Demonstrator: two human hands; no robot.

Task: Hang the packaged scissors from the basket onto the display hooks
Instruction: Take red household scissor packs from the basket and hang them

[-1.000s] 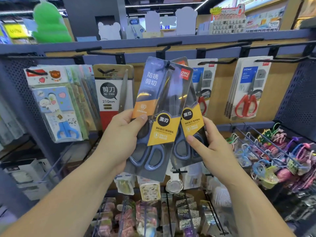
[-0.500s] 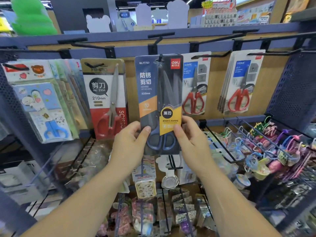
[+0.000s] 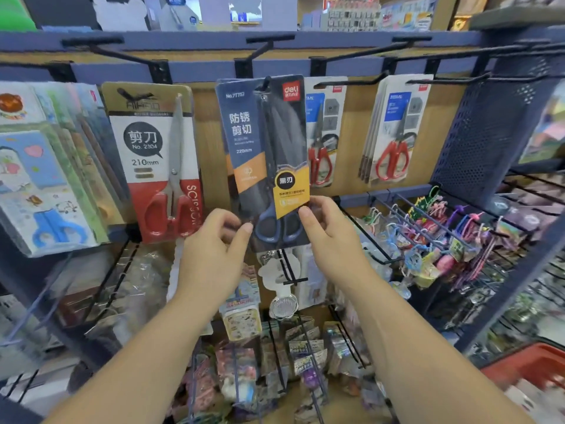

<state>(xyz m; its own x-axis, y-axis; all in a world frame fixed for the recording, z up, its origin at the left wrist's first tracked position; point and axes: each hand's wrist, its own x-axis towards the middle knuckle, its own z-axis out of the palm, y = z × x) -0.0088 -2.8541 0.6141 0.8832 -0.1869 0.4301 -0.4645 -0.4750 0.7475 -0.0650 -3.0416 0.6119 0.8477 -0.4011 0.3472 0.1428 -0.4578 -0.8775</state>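
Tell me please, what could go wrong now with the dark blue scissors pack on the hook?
The dark blue scissors pack sits near the tip of the hook; if the right hand, pinching its lower corner, pulls outward, it may slip off. Its right edge covers the red-handled scissors pack, so swinging could snag that one.

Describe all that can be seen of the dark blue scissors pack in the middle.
The pack is a tall dark blue card with a red logo at top right, white print, an orange band and a yellow label. Scissors with dark blades and blue handles sit in it, points up. It hangs nearly upright on a black hook at its top. The right hand pinches its lower right edge; the thumb of the left hand touches its lower left edge.
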